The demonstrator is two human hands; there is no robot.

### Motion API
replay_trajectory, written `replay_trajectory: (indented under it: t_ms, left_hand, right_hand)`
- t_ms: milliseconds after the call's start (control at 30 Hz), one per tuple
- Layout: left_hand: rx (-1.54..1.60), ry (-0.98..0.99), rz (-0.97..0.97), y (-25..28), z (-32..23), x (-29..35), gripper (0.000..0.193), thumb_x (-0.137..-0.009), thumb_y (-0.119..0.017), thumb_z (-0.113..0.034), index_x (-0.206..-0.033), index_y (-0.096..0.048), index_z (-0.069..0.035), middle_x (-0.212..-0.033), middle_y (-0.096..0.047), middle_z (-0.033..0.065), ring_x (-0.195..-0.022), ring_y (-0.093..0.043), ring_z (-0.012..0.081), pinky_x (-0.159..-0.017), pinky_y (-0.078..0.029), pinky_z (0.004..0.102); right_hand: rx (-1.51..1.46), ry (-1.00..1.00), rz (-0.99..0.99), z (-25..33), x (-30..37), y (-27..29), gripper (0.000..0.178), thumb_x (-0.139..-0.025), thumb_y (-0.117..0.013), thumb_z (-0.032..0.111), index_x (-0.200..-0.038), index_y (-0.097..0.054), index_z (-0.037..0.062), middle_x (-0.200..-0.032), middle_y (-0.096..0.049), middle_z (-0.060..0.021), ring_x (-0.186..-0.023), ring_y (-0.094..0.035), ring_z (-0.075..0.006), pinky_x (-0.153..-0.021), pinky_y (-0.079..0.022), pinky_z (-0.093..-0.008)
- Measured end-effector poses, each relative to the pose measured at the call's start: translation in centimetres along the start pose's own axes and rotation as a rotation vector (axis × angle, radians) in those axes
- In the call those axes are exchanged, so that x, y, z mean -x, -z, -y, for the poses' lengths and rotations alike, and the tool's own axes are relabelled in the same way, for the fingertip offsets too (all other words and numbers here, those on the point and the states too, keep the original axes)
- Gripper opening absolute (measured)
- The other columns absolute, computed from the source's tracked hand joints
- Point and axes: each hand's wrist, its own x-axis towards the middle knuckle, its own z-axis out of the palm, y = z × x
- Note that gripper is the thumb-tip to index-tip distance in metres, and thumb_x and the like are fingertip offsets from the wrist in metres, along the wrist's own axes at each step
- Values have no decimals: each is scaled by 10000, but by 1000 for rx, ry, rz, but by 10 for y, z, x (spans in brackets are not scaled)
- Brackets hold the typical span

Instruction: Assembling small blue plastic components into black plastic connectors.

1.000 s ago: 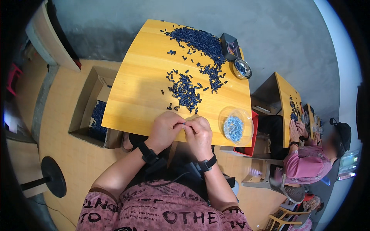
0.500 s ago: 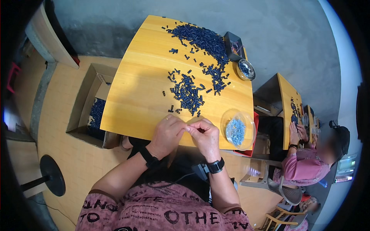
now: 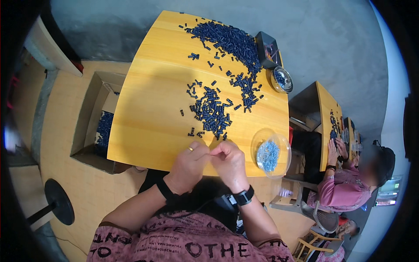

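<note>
At the near edge of the yellow wooden table (image 3: 148,118), my left hand (image 3: 188,166) and my right hand (image 3: 230,163) meet, fingertips pinched together. Whatever is between the fingers is too small and covered to name. Just beyond them lies a pile of small dark-blue cylindrical pieces (image 3: 211,111), with a few strays around it. A round clear plastic dish (image 3: 286,161) of small silvery-blue pins or screws (image 3: 268,155) stands to the right of my right hand.
A bigger heap of the dark pieces (image 3: 227,39) spreads along the far edge, beside a black tray (image 3: 267,50) and a metal bowl (image 3: 281,80). A cardboard box (image 3: 83,139) sits on the floor at left. Rightward, a co-worker (image 3: 345,187) sits at another table (image 3: 325,109).
My view has shifted slightly, so the table appears a little larger and the pile farther left. My hands stay pinched together at the near edge, the right one turned slightly more inward.
</note>
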Motion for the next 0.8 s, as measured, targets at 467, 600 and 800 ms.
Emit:
replay_trajectory:
  t_ms: [467,600,800]
  left_hand:
    - [47,237,-3,7,-4,-8,243,-802,-623,83,-1019,-611,-27,-884,-626,124,-808,-623,304,-688,-499,377]
    - [109,284,-7,12,-6,-8,298,-790,-631,97,-1058,-603,-29,-900,-631,127,-811,-629,293,-678,-504,367]
    - [90,241,0,13,-10,-5,341,-763,-652,97,-1073,-608,-37,-919,-636,116,-811,-628,297,-676,-507,364]
  right_hand:
    - [-19,-105,9,11,2,4,143,-727,-780,-16,-793,-663,34,-725,-603,-85,-692,-569,-258,-619,-457,-355]
    - [-72,-87,-13,6,6,3,131,-739,-769,-23,-809,-668,24,-736,-605,-92,-692,-570,-259,-618,-461,-352]
    - [-46,4,-50,7,10,2,124,-758,-766,-15,-846,-684,16,-747,-616,-107,-696,-594,-262,-621,-483,-346]
